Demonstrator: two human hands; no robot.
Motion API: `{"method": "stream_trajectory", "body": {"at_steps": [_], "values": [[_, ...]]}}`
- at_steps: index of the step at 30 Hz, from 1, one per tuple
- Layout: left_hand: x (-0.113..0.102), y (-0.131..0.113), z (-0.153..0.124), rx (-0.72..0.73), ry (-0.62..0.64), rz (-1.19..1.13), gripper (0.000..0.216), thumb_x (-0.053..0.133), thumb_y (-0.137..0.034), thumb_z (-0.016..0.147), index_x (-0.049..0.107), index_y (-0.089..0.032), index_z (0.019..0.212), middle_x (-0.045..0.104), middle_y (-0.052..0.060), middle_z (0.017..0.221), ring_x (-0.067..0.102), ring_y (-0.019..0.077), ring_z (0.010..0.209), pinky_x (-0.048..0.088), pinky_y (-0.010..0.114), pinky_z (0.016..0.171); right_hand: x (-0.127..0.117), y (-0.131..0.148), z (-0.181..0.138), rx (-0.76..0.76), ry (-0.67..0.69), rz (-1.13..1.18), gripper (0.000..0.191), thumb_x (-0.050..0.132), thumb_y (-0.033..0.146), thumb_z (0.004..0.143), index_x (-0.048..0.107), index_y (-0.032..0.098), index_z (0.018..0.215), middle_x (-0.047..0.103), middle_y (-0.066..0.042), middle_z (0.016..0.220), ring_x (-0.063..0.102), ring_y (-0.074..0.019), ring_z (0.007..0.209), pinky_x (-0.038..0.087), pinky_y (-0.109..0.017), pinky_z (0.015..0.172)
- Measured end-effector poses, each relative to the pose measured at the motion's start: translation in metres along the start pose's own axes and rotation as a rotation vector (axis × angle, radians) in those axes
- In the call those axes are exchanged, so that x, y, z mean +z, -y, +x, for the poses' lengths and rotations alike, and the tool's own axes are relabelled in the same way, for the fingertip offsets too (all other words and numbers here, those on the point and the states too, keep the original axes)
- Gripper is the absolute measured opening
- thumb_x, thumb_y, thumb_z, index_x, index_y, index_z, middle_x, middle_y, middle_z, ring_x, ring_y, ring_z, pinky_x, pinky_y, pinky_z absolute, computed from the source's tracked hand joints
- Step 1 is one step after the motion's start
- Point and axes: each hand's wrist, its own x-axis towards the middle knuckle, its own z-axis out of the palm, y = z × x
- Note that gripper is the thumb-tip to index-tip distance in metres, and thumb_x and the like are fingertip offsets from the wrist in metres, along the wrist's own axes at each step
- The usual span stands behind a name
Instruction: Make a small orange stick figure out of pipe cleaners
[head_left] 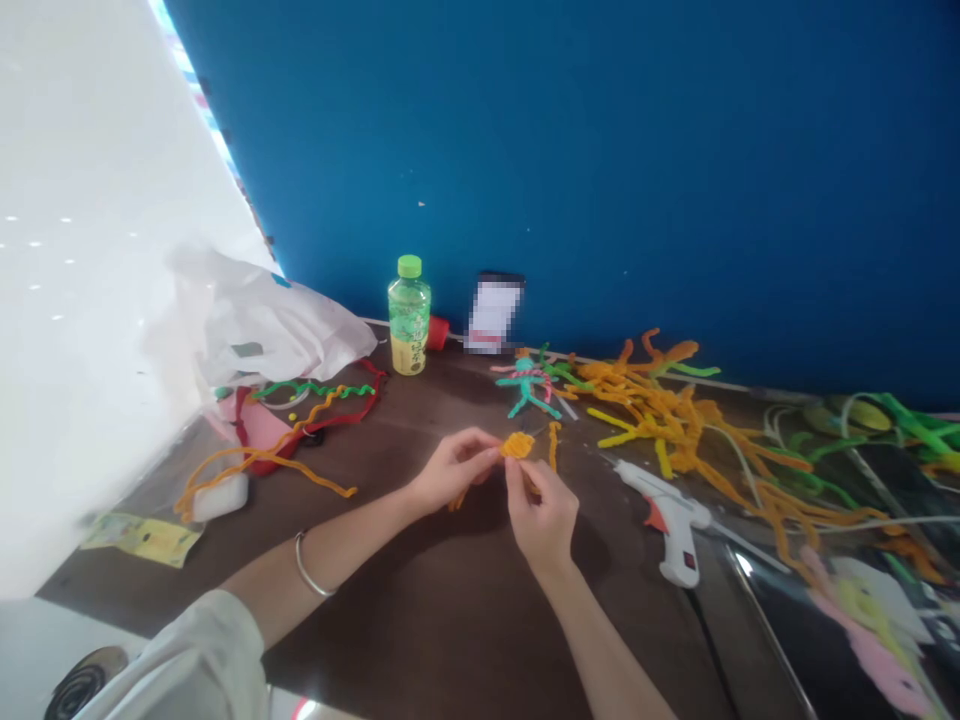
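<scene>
Between my hands, above the dark table, is a small coiled bundle of orange pipe cleaner. My left hand pinches its left side between thumb and fingers. From below and to the right, my right hand closes its fingertips on the same bundle. A bit of orange pokes out under my left hand. Just beyond, a short orange pipe cleaner piece lies on the table. Further back is a teal pipe-cleaner figure with a pink band. My right fingers partly hide the bundle's lower edge.
A white glue gun lies to the right, its cord running to the front edge. Behind it spreads a heap of orange pipe cleaners. A green-capped bottle and a propped phone stand at the back; a plastic bag sits left.
</scene>
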Motion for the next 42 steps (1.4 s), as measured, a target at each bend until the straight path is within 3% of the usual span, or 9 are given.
{"method": "stream_trajectory", "body": {"at_steps": [6, 12, 16, 22, 31, 38, 42], "values": [[0.000, -0.001, 0.000, -0.030, -0.024, -0.037, 0.031, 0.067, -0.035, 0.067, 0.054, -0.013, 0.084, 0.050, -0.004, 0.063, 0.043, 0.0027, 0.047, 0.032, 0.017, 0.045, 0.002, -0.002, -0.001, 0.052, 0.013, 0.040, 0.019, 0.052, 0.024, 0.081, 0.059, 0.016, 0.065, 0.056, 0.000, 0.056, 0.050, -0.0100, 0.048, 0.042, -0.022, 0.051], [-0.001, 0.000, 0.001, -0.068, -0.032, -0.101, 0.035, 0.068, -0.038, 0.065, 0.048, -0.015, 0.083, 0.048, -0.005, 0.066, 0.042, 0.0023, 0.047, 0.030, 0.016, 0.043, 0.003, 0.000, -0.001, -0.028, -0.066, 0.096, 0.004, 0.056, 0.020, 0.078, 0.059, 0.017, 0.077, 0.061, -0.003, 0.069, 0.057, -0.0130, 0.062, 0.047, -0.025, 0.058], [-0.003, 0.001, 0.001, -0.103, -0.034, -0.163, 0.029, 0.067, -0.033, 0.065, 0.050, -0.015, 0.080, 0.047, -0.005, 0.064, 0.041, 0.0025, 0.047, 0.029, 0.016, 0.044, 0.004, 0.002, -0.002, -0.063, -0.037, 0.133, 0.004, 0.055, 0.017, 0.079, 0.059, 0.018, 0.081, 0.061, -0.004, 0.070, 0.058, -0.0136, 0.062, 0.047, -0.025, 0.056], [-0.003, -0.002, -0.001, -0.131, 0.005, -0.154, 0.027, 0.063, -0.034, 0.070, 0.061, -0.011, 0.084, 0.047, -0.002, 0.056, 0.041, 0.0047, 0.049, 0.031, 0.019, 0.047, 0.004, 0.002, -0.003, 0.035, 0.015, 0.215, 0.007, 0.055, 0.020, 0.079, 0.060, 0.017, 0.077, 0.060, -0.003, 0.068, 0.056, -0.0124, 0.058, 0.046, -0.024, 0.052], [-0.007, 0.003, 0.001, -0.058, -0.027, -0.045, 0.029, 0.068, -0.036, 0.065, 0.058, -0.012, 0.078, 0.050, -0.003, 0.062, 0.042, 0.0026, 0.048, 0.034, 0.017, 0.047, 0.003, 0.002, -0.002, 0.147, 0.052, 0.259, 0.011, 0.055, 0.026, 0.079, 0.062, 0.017, 0.076, 0.059, -0.001, 0.065, 0.055, -0.0116, 0.056, 0.046, -0.022, 0.051], [-0.008, 0.004, 0.004, 0.011, -0.056, 0.192, 0.031, 0.063, -0.040, 0.069, 0.057, -0.011, 0.077, 0.054, 0.001, 0.070, 0.044, 0.0045, 0.054, 0.036, 0.018, 0.050, -0.003, -0.005, 0.003, -0.039, 0.052, 0.103, 0.010, 0.054, 0.019, 0.080, 0.064, 0.017, 0.081, 0.064, -0.004, 0.070, 0.059, -0.0133, 0.063, 0.048, -0.025, 0.061], [-0.004, 0.005, 0.002, 0.064, -0.121, 0.294, 0.027, 0.061, -0.038, 0.071, 0.056, -0.013, 0.076, 0.055, 0.001, 0.068, 0.046, 0.0064, 0.057, 0.036, 0.018, 0.051, -0.003, -0.012, 0.002, -0.156, 0.014, -0.052, 0.010, 0.057, 0.019, 0.077, 0.065, 0.018, 0.082, 0.063, -0.003, 0.065, 0.057, -0.0116, 0.058, 0.046, -0.023, 0.058]]}}
